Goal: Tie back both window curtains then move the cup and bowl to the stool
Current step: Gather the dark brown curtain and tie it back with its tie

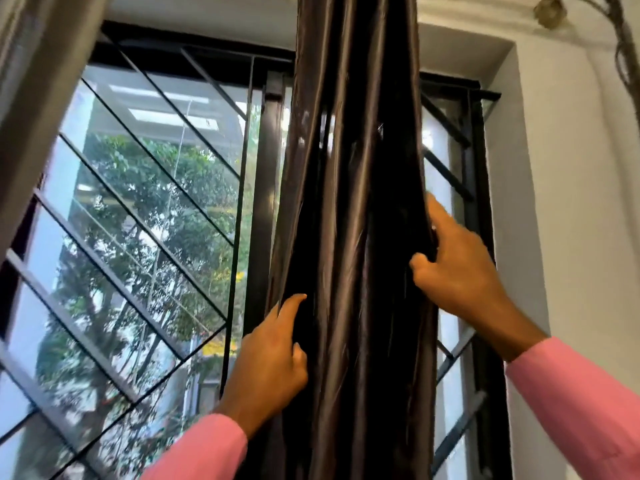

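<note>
A dark brown satin curtain (353, 168) hangs bunched in a narrow column in front of the right part of the window. My left hand (273, 362) holds its left edge low down, index finger pointing up along the folds and the other fingers curled into the cloth. My right hand (453, 261) grips the right edge higher up, fingers hooked round the fabric with the thumb pressed on the front. A second, grey-brown curtain (38, 98) hangs at the far left edge of the view. The cup, bowl and stool are out of sight.
Behind the curtains is a window with a black frame and diagonal metal bars (145, 216); trees show outside. A white wall (568, 188) forms the right side of the window recess. A decorative twig stem (620, 46) curves down at the top right.
</note>
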